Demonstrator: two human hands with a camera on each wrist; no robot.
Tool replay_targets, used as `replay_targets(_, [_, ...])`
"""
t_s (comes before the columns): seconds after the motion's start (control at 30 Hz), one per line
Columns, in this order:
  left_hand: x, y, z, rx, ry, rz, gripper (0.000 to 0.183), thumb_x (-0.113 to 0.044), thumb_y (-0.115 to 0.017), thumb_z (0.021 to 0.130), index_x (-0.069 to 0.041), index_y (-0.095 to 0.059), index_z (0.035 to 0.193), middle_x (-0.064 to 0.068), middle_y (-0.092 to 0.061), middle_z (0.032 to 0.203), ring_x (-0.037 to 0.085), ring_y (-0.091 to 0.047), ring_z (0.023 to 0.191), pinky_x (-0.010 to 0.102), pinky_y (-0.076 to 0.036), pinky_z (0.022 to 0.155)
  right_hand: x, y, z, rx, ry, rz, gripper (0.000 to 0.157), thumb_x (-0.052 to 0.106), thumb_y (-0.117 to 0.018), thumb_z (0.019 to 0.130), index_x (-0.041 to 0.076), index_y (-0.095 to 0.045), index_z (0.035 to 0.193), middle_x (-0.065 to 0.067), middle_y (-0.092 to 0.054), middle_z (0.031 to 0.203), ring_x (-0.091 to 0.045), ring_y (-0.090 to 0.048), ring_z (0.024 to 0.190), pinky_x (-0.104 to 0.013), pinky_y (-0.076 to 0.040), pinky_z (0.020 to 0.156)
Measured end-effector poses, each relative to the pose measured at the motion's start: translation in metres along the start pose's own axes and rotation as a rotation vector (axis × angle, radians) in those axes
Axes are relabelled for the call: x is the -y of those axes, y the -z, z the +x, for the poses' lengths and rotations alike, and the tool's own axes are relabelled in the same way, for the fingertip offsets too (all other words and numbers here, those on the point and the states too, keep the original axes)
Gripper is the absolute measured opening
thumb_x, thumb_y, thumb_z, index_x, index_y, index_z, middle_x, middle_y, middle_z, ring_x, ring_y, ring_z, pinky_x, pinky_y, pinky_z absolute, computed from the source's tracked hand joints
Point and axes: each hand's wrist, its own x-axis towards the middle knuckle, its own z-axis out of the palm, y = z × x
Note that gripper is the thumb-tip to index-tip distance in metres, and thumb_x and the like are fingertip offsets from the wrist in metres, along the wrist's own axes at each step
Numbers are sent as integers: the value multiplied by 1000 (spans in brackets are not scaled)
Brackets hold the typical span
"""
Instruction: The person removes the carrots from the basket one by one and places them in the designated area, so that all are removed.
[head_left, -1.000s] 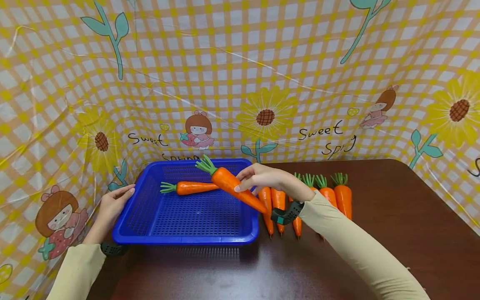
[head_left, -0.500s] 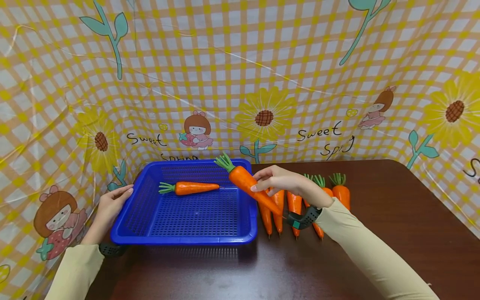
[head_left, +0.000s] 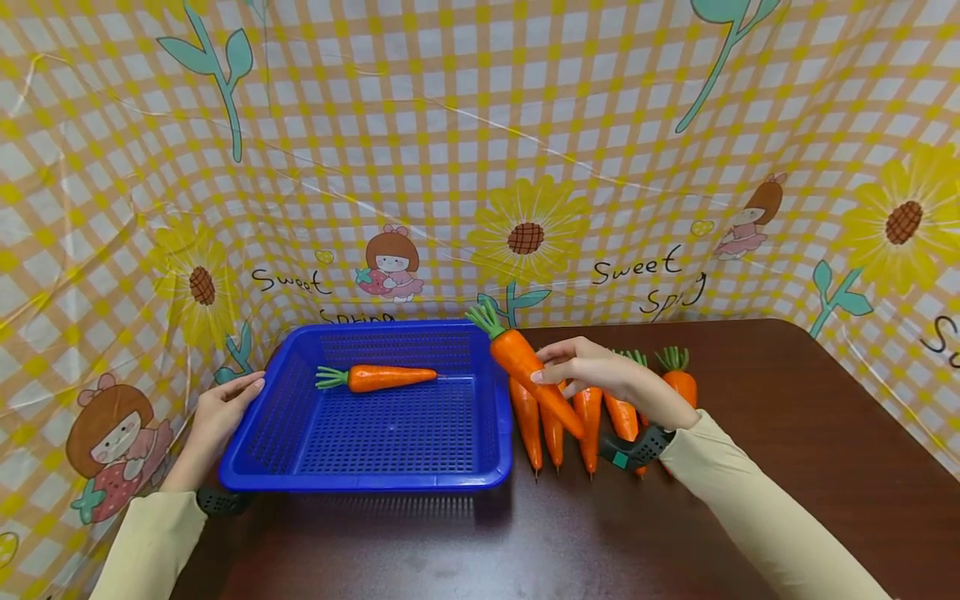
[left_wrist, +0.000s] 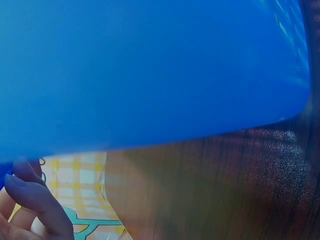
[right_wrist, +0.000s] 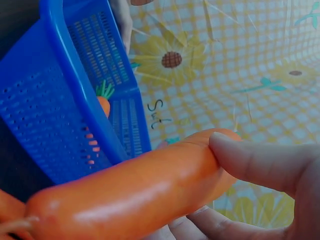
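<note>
My right hand (head_left: 607,373) pinches an orange carrot (head_left: 516,357) between thumb and fingers. The carrot is tilted, its green top pointing up and left over the basket's right rim, its tip over the other carrots. In the right wrist view the thumb (right_wrist: 255,161) presses on the carrot's side. A blue plastic basket (head_left: 367,482) stands on the left, and my left hand (head_left: 217,417) grips its left rim. One carrot (head_left: 390,378) lies inside near the far wall, top to the left. The left wrist view shows mostly the basket's outer wall (left_wrist: 150,75), with finger ends at its rim.
Several more carrots (head_left: 528,425) lie in a row right of the basket, tips toward me, partly hidden by my right hand and wrist. The brown table (head_left: 780,433) extends right and in front. A checked cloth (head_left: 450,150) hangs behind and at both sides.
My right hand, with the carrot in it, has moved right from over the basket to above the row of carrots. The left hand stays on the rim.
</note>
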Motion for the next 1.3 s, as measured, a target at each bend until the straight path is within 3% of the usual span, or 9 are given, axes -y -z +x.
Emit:
replay_targets(0.2, [-1, -1, -1, -9, 1, 7, 55, -40, -57, 95, -2, -56, 134, -11, -66, 99, -8, -56, 69, 15, -49, 64, -9, 9, -12, -10, -8, 14, 71, 29, -60, 91, -9, -32, 144, -25, -51, 136, -26, -56, 116, -40, -52, 90])
replay_targets(0.43, [-1, 1, -3, 8, -16, 10, 56, -41, -56, 95, -2, -55, 135, -16, -65, 94, -8, -56, 69, 15, -50, 65, -26, 17, -23, -39, -20, 26, 68, 30, -59, 92, -8, -35, 143, -24, -53, 134, -25, -58, 115, -42, -51, 93])
replay_targets(0.57, [-1, 1, -4, 12, -27, -6, 57, -40, -56, 95, 0, -54, 135, -25, -60, 85, -8, -57, 69, 15, -50, 64, -35, 22, -27, -45, -28, 47, 72, 30, -57, 93, -10, -28, 146, -30, -37, 146, -35, -50, 126, -44, -50, 95])
replay_targets(0.73, [-1, 0, -3, 10, -21, -14, 58, -41, -57, 95, 0, -54, 135, -24, -61, 85, -8, -57, 69, 15, -50, 64, -45, 29, -33, -60, -38, 63, 74, 30, -55, 94, -12, -23, 147, -32, -25, 151, -40, -44, 131, -45, -49, 96])
replay_targets(0.83, [0, -1, -2, 14, -17, -8, 57, -41, -57, 95, 0, -54, 135, -23, -61, 86, -8, -56, 69, 15, -50, 64, -53, 32, -38, -72, -53, 62, 74, 31, -55, 95, -12, -23, 147, -31, -27, 150, -40, -43, 131, -45, -48, 98])
replay_targets(1.1, [0, 0, -2, 24, -17, -5, 57, -41, -57, 95, 0, -54, 135, -21, -63, 88, -8, -57, 69, 16, -50, 64, -74, 42, -50, -107, -58, 48, 70, 31, -54, 96, -14, -29, 143, -27, -50, 135, -30, -53, 116, -43, -51, 94])
replay_targets(1.3, [0, 1, -2, 27, -18, -11, 57, -40, -57, 95, -1, -54, 136, -24, -61, 88, -8, -57, 70, 15, -50, 65, -87, 47, -57, -133, -106, 38, 73, 31, -53, 97, -16, -23, 144, -31, -44, 139, -34, -50, 119, -41, -51, 93])
